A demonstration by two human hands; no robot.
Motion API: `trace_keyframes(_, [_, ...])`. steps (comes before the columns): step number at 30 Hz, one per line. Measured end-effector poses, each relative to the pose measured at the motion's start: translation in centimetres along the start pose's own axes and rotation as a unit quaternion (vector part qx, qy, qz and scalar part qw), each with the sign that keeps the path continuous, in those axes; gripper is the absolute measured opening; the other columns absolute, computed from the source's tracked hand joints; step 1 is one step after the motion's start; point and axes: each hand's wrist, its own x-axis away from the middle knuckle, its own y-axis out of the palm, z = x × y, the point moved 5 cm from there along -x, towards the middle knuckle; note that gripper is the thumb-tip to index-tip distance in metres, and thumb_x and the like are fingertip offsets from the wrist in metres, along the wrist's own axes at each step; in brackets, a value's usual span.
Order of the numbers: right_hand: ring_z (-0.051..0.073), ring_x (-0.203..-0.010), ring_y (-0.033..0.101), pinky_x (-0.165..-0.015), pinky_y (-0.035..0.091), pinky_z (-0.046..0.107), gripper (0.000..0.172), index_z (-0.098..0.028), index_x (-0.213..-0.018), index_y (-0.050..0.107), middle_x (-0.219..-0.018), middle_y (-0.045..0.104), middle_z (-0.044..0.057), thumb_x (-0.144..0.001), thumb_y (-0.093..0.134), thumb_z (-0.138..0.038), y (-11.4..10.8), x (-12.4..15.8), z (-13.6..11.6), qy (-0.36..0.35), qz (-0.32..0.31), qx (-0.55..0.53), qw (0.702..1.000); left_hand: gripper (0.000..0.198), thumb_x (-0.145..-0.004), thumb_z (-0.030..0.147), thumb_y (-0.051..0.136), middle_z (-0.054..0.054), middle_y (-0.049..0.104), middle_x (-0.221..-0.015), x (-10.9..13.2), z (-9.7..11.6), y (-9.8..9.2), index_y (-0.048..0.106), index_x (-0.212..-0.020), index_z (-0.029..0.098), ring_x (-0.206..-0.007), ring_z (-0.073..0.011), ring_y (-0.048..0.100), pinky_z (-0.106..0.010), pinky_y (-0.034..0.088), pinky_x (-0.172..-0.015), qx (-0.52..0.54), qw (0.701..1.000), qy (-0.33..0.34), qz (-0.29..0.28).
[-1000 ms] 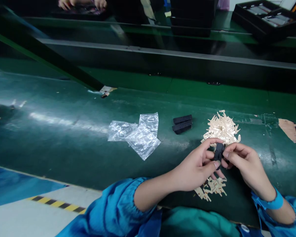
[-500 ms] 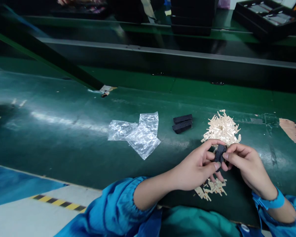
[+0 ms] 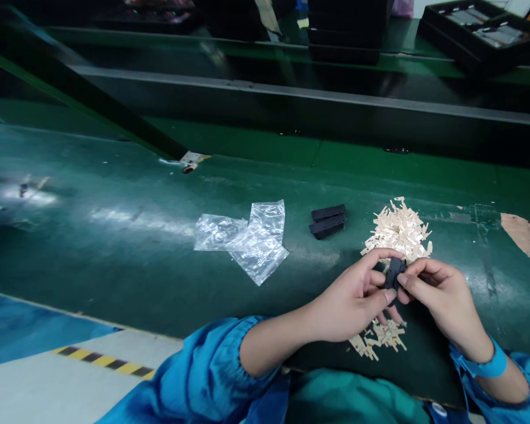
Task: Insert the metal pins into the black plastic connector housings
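Note:
Between my two hands is a small black plastic block (image 3: 393, 275), tilted upright. My left hand (image 3: 357, 297) grips it from the left, with the index finger at its top end and the thumb at its lower end. The fingertips of my right hand (image 3: 441, 294) pinch at its right side; whether a smaller piece sits in that pinch is hidden. Just beyond my hands lies a heap of small cream-coloured flat pieces (image 3: 397, 227). A smaller scatter of the same pieces (image 3: 386, 337) lies below my left hand. Similar black blocks (image 3: 327, 221) rest side by side further left.
Clear plastic bags (image 3: 258, 241) lie flat on the green worktop (image 3: 150, 265). A brown scrap (image 3: 517, 234) is at the right. A slanted dark post (image 3: 115, 118) meets the worktop at the left. Black trays (image 3: 481, 29) stand on the shelf behind.
My right thumb has shifted very slightly left against the black block. Otherwise the hands and the pieces stay as they were; the view has moved a little.

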Motion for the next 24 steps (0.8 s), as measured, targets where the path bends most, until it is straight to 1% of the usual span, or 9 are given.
trace_keyframes(7, [0.017,-0.052,0.061,-0.051,0.047,0.028,0.021,-0.021,-0.07,0.068,-0.055,0.067,0.001,-0.078,0.079,-0.036,-0.01,0.2,-0.2,-0.005,0.023,0.046,0.999,0.047,-0.097,0.012,0.055,-0.001,0.066,-0.09,-0.04,-0.08,0.12,0.04,-0.14,0.022,-0.071,-0.0137,0.074,-0.02,0.057,-0.059,-0.005,1.0,0.003,0.009])
trace_keyframes(11, [0.014,-0.054,0.055,-0.05,0.043,0.027,0.017,-0.021,-0.07,0.067,-0.062,0.059,-0.003,-0.069,0.081,-0.03,-0.17,0.09,-0.13,-0.014,0.042,0.075,0.996,0.045,-0.098,0.01,0.052,-0.002,0.066,-0.09,-0.05,0.01,0.05,0.041,-0.14,0.021,-0.071,-0.013,0.074,-0.019,0.056,-0.06,-0.016,1.0,0.001,0.016])
trace_keyframes(14, [0.014,-0.058,0.053,-0.051,0.042,0.026,0.017,-0.022,-0.074,0.067,-0.066,0.055,-0.005,-0.067,0.082,-0.025,-0.21,-0.03,-0.23,-0.03,0.044,0.086,0.995,0.045,-0.098,0.01,0.052,-0.003,0.066,-0.088,-0.05,-0.02,-0.03,0.041,-0.141,0.02,-0.073,-0.0136,0.074,-0.019,0.056,-0.06,-0.024,1.0,-0.001,0.02])
trace_keyframes(16, [0.015,-0.06,0.054,-0.052,0.042,0.026,0.018,-0.022,-0.077,0.067,-0.066,0.056,-0.005,-0.069,0.082,-0.025,-0.16,-0.08,-0.25,-0.027,0.028,0.076,0.996,0.047,-0.098,0.01,0.053,-0.003,0.066,-0.088,0.03,-0.05,-0.08,0.041,-0.142,0.02,-0.073,-0.0141,0.074,-0.019,0.056,-0.061,-0.025,1.0,0.001,0.018])
trace_keyframes(18, [0.015,-0.058,0.056,-0.054,0.043,0.027,0.017,-0.022,-0.078,0.067,-0.063,0.06,-0.003,-0.076,0.081,-0.031,0.04,-0.09,-0.19,-0.008,-0.012,0.05,0.999,0.048,-0.098,0.012,0.055,-0.003,0.066,-0.09,0.13,-0.12,-0.07,0.041,-0.143,0.021,-0.073,-0.0143,0.074,-0.02,0.057,-0.062,-0.021,1.0,-0.002,0.007])
trace_keyframes(20, [0.015,-0.056,0.057,-0.057,0.044,0.028,0.02,-0.021,-0.077,0.067,-0.058,0.065,-0.001,-0.084,0.078,-0.036,0.15,-0.04,-0.17,0.009,-0.048,0.023,0.999,0.05,-0.098,0.014,0.057,-0.004,0.067,-0.093,0.2,-0.17,-0.02,0.041,-0.144,0.021,-0.073,-0.0143,0.074,-0.021,0.057,-0.062,-0.018,1.0,-0.004,-0.011])
trace_keyframes(22, [0.015,-0.055,0.057,-0.058,0.045,0.028,0.023,-0.02,-0.076,0.068,-0.056,0.067,0.0,-0.085,0.079,-0.037,0.02,0.0,-0.22,0.012,-0.057,0.012,0.998,0.05,-0.098,0.017,0.06,-0.004,0.067,-0.094,0.16,-0.21,0.01,0.043,-0.145,0.021,-0.073,-0.0144,0.074,-0.022,0.058,-0.063,-0.014,1.0,-0.003,-0.028])
trace_keyframes(24, [0.015,-0.055,0.057,-0.057,0.045,0.027,0.024,-0.019,-0.075,0.069,-0.056,0.068,0.0,-0.083,0.082,-0.037,-0.23,0.01,-0.24,0.006,-0.046,0.012,0.999,0.05,-0.099,0.023,0.061,-0.004,0.067,-0.093,0.01,-0.28,-0.05,0.044,-0.146,0.021,-0.072,-0.0141,0.074,-0.023,0.059,-0.065,-0.003,1.0,0.004,-0.03])
